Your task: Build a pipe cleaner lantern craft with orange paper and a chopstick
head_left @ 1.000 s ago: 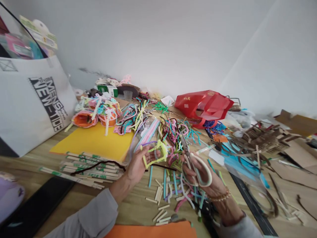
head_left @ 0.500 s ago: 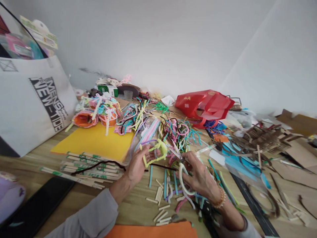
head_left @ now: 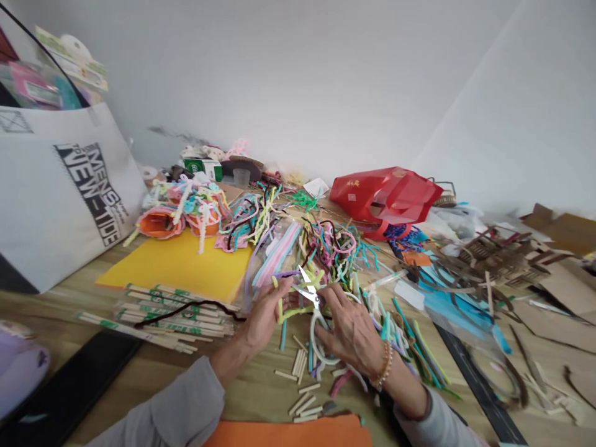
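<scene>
My left hand (head_left: 264, 318) pinches a bent yellow-green pipe cleaner (head_left: 285, 310) just above the wooden table (head_left: 74, 292). My right hand (head_left: 350, 329) grips white-handled scissors (head_left: 313, 308); their blades are spread apart and point up and left at the pipe cleaner. The two hands are close together, almost touching. A beaded bracelet sits on my right wrist. Behind the hands lies a tangle of coloured pipe cleaners (head_left: 333, 245). Short cut stick pieces and straw bits (head_left: 302, 372) lie scattered below the hands.
A white printed tote bag (head_left: 60, 192) stands at left. Yellow paper (head_left: 179, 264), wrapped chopsticks (head_left: 162, 313), a black phone (head_left: 60, 391), an orange sheet (head_left: 288, 433), a red bag (head_left: 386, 195) and cardboard scraps (head_left: 516, 261) crowd the table.
My right hand has swung the scissors from the right over to the left, bringing the open blades up against the yellow-green pipe cleaner. My left hand stayed nearly in place.
</scene>
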The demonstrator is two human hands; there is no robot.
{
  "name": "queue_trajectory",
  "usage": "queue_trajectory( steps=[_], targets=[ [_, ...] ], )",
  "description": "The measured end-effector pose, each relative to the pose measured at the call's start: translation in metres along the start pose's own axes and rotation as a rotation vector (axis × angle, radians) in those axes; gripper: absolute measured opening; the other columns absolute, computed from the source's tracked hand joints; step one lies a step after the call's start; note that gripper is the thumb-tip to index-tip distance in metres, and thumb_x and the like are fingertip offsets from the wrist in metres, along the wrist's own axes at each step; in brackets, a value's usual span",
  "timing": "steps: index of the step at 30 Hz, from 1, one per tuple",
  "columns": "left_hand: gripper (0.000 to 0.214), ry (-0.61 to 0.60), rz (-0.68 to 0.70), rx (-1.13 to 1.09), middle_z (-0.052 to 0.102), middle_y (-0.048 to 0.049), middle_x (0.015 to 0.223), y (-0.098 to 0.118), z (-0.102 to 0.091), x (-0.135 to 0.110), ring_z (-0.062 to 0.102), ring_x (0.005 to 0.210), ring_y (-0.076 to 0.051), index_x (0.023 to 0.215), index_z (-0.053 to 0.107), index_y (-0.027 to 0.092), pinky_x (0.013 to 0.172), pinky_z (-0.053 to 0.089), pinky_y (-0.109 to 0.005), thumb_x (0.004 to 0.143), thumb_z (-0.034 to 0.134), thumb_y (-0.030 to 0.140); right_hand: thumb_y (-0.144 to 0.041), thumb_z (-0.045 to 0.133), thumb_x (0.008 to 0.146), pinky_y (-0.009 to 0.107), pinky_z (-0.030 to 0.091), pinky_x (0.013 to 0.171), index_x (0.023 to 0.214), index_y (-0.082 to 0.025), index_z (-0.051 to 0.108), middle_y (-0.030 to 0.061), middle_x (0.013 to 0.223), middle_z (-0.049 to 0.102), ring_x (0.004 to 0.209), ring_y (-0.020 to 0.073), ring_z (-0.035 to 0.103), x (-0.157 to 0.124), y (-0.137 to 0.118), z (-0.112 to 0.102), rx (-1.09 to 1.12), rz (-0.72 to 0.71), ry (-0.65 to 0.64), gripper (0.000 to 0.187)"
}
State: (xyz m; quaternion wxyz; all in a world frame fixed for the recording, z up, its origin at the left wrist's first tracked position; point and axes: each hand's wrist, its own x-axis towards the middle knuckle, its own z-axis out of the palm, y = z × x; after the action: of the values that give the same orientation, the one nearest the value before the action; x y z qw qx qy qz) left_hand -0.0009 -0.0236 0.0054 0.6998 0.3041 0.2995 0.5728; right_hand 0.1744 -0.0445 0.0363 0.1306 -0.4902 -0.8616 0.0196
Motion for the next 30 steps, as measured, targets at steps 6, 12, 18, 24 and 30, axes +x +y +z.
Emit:
queue_trajectory(
  steps=[6, 12, 18, 24, 30],
  targets=[
    [0.024, 0.051, 0.005, 0.03, 0.074, -0.0064, 0.087, -0.008, -0.006, 0.0, 0.068, 0.084, -0.022, 0.086, 0.07, 0.015, 0.08, 0.051, -0.033, 0.073, 0.076, 0.034, -0.021, 0.055, 0.079, 0.03, 0.045, 0.072, 0.115, -0.018, 0.045, 0.0089, 0.113, 0.055, 0.091, 0.022, 0.06, 0.004, -0.003, 0.001, 0.033, -0.031, 0.005, 0.037],
    [0.019, 0.066, 0.014, 0.072, 0.074, -0.0055, 0.088, -0.011, -0.01, 0.0, 0.066, 0.091, -0.023, 0.081, 0.07, 0.017, 0.081, 0.05, -0.032, 0.071, 0.077, 0.032, -0.018, 0.054, 0.079, 0.03, 0.045, 0.072, 0.113, -0.017, 0.045, 0.0078, 0.104, 0.057, 0.089, 0.0219, 0.06, 0.003, -0.002, 0.006, 0.001, -0.024, 0.004, 0.036],
    [0.021, 0.078, 0.059, 0.167, 0.073, -0.0037, 0.081, -0.012, -0.007, -0.001, 0.066, 0.08, -0.02, 0.082, 0.071, 0.017, 0.074, 0.05, -0.029, 0.07, 0.077, 0.034, -0.017, 0.052, 0.083, 0.029, 0.043, 0.06, 0.106, -0.017, 0.046, 0.0081, 0.101, 0.057, 0.076, 0.0198, 0.06, 0.001, -0.007, 0.014, -0.121, -0.057, -0.011, 0.024],
    [0.02, 0.166, 0.059, 0.217, 0.073, -0.0042, 0.074, -0.013, -0.004, -0.001, 0.067, 0.078, -0.023, 0.078, 0.071, 0.016, 0.074, 0.051, -0.031, 0.062, 0.082, 0.024, -0.014, 0.053, 0.085, 0.028, 0.041, 0.054, 0.102, -0.017, 0.049, 0.0073, 0.098, 0.058, 0.07, 0.0173, 0.06, -0.004, -0.016, 0.022, -0.244, -0.059, -0.021, 0.018],
    [0.027, 0.165, 0.112, 0.289, 0.075, -0.0065, 0.097, -0.01, 0.003, -0.006, 0.066, 0.095, -0.027, 0.086, 0.074, 0.019, 0.081, 0.052, -0.033, 0.06, 0.081, 0.02, -0.013, 0.05, 0.086, 0.027, 0.039, 0.05, 0.11, -0.018, 0.048, 0.0079, 0.102, 0.058, 0.066, 0.0159, 0.058, -0.007, -0.012, 0.031, -0.31, -0.089, 0.002, 0.025]
  ],
)
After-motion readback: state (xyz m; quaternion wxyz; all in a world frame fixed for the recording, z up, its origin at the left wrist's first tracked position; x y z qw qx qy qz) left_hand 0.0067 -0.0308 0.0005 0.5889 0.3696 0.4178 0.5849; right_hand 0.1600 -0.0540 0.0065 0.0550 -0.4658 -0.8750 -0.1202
